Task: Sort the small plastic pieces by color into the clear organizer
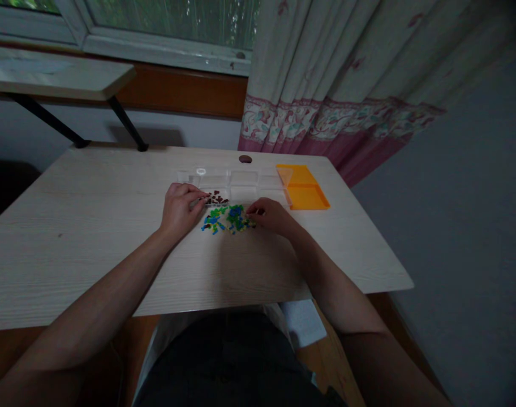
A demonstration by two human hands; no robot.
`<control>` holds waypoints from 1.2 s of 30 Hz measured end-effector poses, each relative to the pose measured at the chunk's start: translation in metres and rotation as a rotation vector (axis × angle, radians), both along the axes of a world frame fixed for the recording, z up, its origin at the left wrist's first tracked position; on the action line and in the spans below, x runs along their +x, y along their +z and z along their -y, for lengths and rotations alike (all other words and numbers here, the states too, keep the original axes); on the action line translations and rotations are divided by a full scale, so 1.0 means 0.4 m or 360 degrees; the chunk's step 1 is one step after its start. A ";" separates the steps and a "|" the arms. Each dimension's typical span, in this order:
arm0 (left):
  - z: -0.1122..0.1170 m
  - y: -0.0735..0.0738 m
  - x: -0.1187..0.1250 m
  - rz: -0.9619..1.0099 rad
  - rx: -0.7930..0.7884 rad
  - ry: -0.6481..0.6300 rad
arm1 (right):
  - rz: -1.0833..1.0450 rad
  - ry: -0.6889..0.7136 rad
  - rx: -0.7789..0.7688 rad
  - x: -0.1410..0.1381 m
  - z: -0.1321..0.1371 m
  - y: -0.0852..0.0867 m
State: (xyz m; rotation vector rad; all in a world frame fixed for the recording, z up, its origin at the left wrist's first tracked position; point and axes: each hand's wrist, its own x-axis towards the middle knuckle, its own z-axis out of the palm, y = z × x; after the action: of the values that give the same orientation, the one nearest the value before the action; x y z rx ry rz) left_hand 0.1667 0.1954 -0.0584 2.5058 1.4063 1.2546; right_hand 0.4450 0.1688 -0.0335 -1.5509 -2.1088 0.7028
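Had dark red pieces [216,198] already in the near-left part of the clear box [243,193] but a mostly blue-green pile [236,217] still loose outside its near edge, with left hand [181,206] curled at its near-left corner, right hand [272,216] bunched at the pile, grips too unclear to tell.

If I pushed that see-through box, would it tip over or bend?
The see-through box looks low and wide, so it probably wouldn't tip. It looks straight-edged, like hard plastic, so it likely wouldn't bend much. The loose brown bits inside might slide around.
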 end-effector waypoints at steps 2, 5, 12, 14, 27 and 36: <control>-0.001 -0.001 0.000 0.0011 0.0014 0.0020 | 0.0141 0.0091 -0.0048 0.002 0.007 0.011; -0.002 -0.001 0.002 0.0030 0.0005 0.0028 | 0.0314 0.0192 -0.0088 -0.002 0.017 0.030; -0.007 -0.011 -0.001 0.0009 -0.0024 0.0020 | 0.0511 0.0272 -0.0040 -0.010 0.032 0.051; -0.009 -0.013 -0.004 0.0000 -0.0008 0.0001 | 0.0532 0.0288 -0.0018 -0.009 0.033 0.048; -0.006 -0.010 0.000 0.0025 -0.0051 0.0001 | 0.0658 0.0306 0.0050 -0.014 0.037 0.054; -0.005 -0.012 0.001 -0.0002 -0.0020 0.0018 | 0.0715 0.0342 0.0098 -0.009 0.036 0.050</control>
State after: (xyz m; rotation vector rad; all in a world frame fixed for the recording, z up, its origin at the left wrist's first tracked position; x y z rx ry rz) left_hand 0.1671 0.1972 -0.0631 2.4942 1.4265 1.2424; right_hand 0.4415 0.1544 -0.0137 -1.5751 -2.6258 0.3726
